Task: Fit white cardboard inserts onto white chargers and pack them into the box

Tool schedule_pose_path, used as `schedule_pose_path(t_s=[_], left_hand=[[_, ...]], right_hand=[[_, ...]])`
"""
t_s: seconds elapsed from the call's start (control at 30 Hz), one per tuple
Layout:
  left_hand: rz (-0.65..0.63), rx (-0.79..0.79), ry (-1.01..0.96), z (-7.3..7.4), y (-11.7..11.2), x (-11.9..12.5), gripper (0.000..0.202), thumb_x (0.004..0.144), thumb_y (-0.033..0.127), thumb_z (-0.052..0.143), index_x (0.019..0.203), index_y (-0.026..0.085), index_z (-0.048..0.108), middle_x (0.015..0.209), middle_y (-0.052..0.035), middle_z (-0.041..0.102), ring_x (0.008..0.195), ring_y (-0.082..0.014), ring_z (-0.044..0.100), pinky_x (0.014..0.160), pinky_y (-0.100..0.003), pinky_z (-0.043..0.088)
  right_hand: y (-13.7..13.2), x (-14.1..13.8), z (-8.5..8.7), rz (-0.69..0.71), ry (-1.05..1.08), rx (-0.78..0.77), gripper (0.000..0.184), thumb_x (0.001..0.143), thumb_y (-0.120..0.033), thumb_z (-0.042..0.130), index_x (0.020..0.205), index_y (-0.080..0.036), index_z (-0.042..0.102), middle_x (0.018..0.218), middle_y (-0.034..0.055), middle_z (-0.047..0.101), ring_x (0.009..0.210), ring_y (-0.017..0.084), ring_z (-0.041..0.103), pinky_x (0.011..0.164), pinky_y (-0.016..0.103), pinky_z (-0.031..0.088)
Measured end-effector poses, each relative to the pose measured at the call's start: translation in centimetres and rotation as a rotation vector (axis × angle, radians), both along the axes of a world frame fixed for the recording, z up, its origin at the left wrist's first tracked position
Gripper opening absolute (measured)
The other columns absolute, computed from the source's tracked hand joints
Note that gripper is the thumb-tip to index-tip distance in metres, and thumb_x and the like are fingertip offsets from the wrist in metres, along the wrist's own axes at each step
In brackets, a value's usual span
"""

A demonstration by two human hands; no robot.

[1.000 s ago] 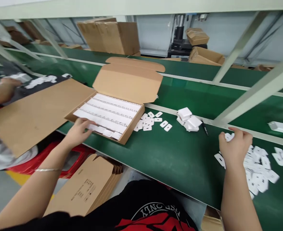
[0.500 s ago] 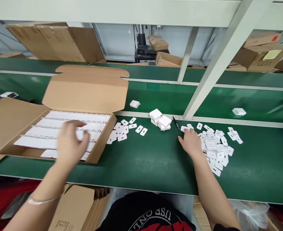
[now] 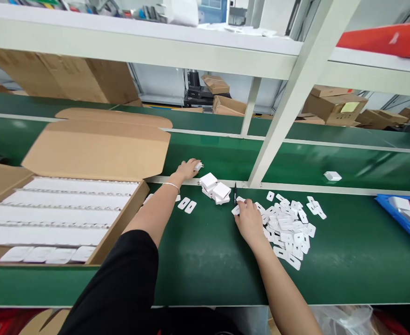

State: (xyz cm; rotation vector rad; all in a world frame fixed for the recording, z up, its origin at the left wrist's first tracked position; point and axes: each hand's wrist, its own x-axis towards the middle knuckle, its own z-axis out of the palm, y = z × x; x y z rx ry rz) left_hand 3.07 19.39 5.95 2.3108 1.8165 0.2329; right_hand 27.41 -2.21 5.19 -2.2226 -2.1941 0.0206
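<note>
My left hand (image 3: 187,169) reaches to the back ledge, its fingers closed around a white plug charger (image 3: 198,166) whose prongs point right. Beside that hand sits a small stack of white chargers (image 3: 221,190). My right hand (image 3: 249,220) is at the left edge of a loose pile of white slotted plates (image 3: 288,225), with thumb and fingers pinched on one small white plate (image 3: 236,210). A black pen (image 3: 235,193) lies just behind my right hand. Two more slotted plates (image 3: 190,207) lie between the charger stack and my left forearm.
An open cardboard box (image 3: 128,204) on the left holds rows of white pieces. Another charger (image 3: 332,176) rests on the back ledge at right. A blue tray (image 3: 400,218) stands at the right edge. A slanted white post (image 3: 278,111) rises behind the bench.
My left hand has moved from above the cardboard box to the charger on the back ledge and taken hold of it. My right hand stays by the plate pile. The view has shifted right.
</note>
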Motion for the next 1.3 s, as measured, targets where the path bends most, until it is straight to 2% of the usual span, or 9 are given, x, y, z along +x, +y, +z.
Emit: schedule_pose_path(t_s=[0.17, 0.3, 0.37, 0.47, 0.57, 0.67, 0.83, 1.07, 1.3], left_hand=[[0.129, 0.082, -0.056, -0.8, -0.6, -0.8, 0.047, 0.090, 0.033, 0.069, 0.131, 0.013, 0.063, 0.140, -0.0227, 0.061, 0.130, -0.0436, 0.058, 0.108, -0.051, 0.045], [0.349, 0.135, -0.706, -0.6, -3.8, -2.4, 0.045, 0.099, 0.045, 0.061, 0.128, 0.012, 0.060, 0.124, -0.0205, 0.068, 0.117, -0.0337, 0.067, 0.096, -0.041, 0.053], [0.350, 0.041, -1.100, -0.1, -6.6, -2.9, 0.046, 0.102, 0.054, 0.053, 0.124, 0.014, 0.062, 0.113, -0.0158, 0.072, 0.103, -0.0270, 0.071, 0.081, -0.033, 0.055], [0.224, -0.283, -1.605, 1.0, -12.0, -2.7, 0.046, 0.100, 0.058, 0.059, 0.122, 0.018, 0.065, 0.106, -0.0118, 0.074, 0.091, -0.0212, 0.072, 0.071, -0.028, 0.054], [0.181, -0.594, -1.861, 2.1, -17.0, -1.6, 0.038, 0.099, 0.049, 0.066, 0.128, 0.024, 0.064, 0.101, -0.0078, 0.075, 0.079, -0.0159, 0.070, 0.073, -0.027, 0.058], [0.167, -0.806, -1.991, 2.8, -19.9, -0.3, 0.029, 0.102, 0.044, 0.063, 0.121, 0.022, 0.067, 0.095, -0.0083, 0.075, 0.072, -0.0132, 0.068, 0.074, -0.027, 0.060], [0.207, -1.025, -2.124, 2.3, -20.9, 1.2, 0.030, 0.105, 0.046, 0.058, 0.107, 0.019, 0.070, 0.088, -0.0093, 0.072, 0.062, -0.0101, 0.059, 0.068, -0.024, 0.058], [0.219, -1.103, -2.170, 0.2, -21.5, 2.4, 0.025, 0.099, 0.046, 0.068, 0.109, 0.023, 0.069, 0.091, -0.0055, 0.069, 0.062, -0.0090, 0.054, 0.068, -0.024, 0.054], [0.263, -1.130, -2.263, -1.1, -21.7, 3.1, 0.019, 0.098, 0.037, 0.072, 0.094, 0.018, 0.068, 0.081, -0.0002, 0.061, 0.064, -0.0090, 0.052, 0.068, -0.024, 0.051]], right_hand=[[0.0, 0.1, 0.4, 0.005, 0.086, -0.030, 0.032, 0.095, -0.011, 0.064, 0.127, -0.016, 0.063, 0.120, 0.0144, 0.067, 0.103, 0.027, 0.069, 0.077, 0.032, 0.049], [0.0, 0.2, 0.5, 0.019, 0.177, -0.051, 0.020, 0.099, -0.008, 0.054, 0.111, -0.017, 0.066, 0.109, 0.0107, 0.072, 0.092, 0.023, 0.071, 0.067, 0.030, 0.042], [0.0, 0.2, 0.6, 0.026, 0.233, -0.045, 0.015, 0.100, -0.012, 0.054, 0.104, -0.019, 0.066, 0.104, 0.0084, 0.073, 0.088, 0.021, 0.070, 0.065, 0.029, 0.039], [0.0, 0.2, 0.7, 0.012, 0.427, 0.038, 0.009, 0.099, -0.020, 0.055, 0.094, -0.021, 0.063, 0.083, 0.0022, 0.069, 0.072, 0.018, 0.063, 0.062, 0.028, 0.036], [0.1, 0.2, 0.6, -0.011, 0.680, 0.181, 0.008, 0.096, -0.024, 0.055, 0.089, -0.023, 0.058, 0.065, -0.0041, 0.057, 0.058, 0.015, 0.053, 0.059, 0.027, 0.035], [0.1, 0.1, 0.6, 0.008, 0.911, 0.288, 0.008, 0.093, -0.028, 0.057, 0.087, -0.023, 0.057, 0.061, -0.0063, 0.050, 0.054, 0.014, 0.048, 0.057, 0.026, 0.037], [-0.3, -0.6, 0.6, 0.128, 1.099, 0.465, 0.024, 0.102, -0.036, 0.056, 0.112, -0.021, 0.073, 0.090, 0.0033, 0.069, 0.072, 0.016, 0.061, 0.064, 0.029, 0.048], [-1.2, -1.9, 0.3, 0.373, 0.956, 0.558, 0.036, 0.108, -0.027, 0.050, 0.136, -0.028, 0.073, 0.108, 0.0084, 0.065, 0.094, 0.021, 0.067, 0.084, 0.038, 0.057], [-1.4, -2.8, -0.1, 0.628, 0.709, 0.538, 0.041, 0.106, -0.019, 0.052, 0.140, -0.033, 0.070, 0.113, 0.0096, 0.066, 0.100, 0.022, 0.065, 0.086, 0.040, 0.058]])
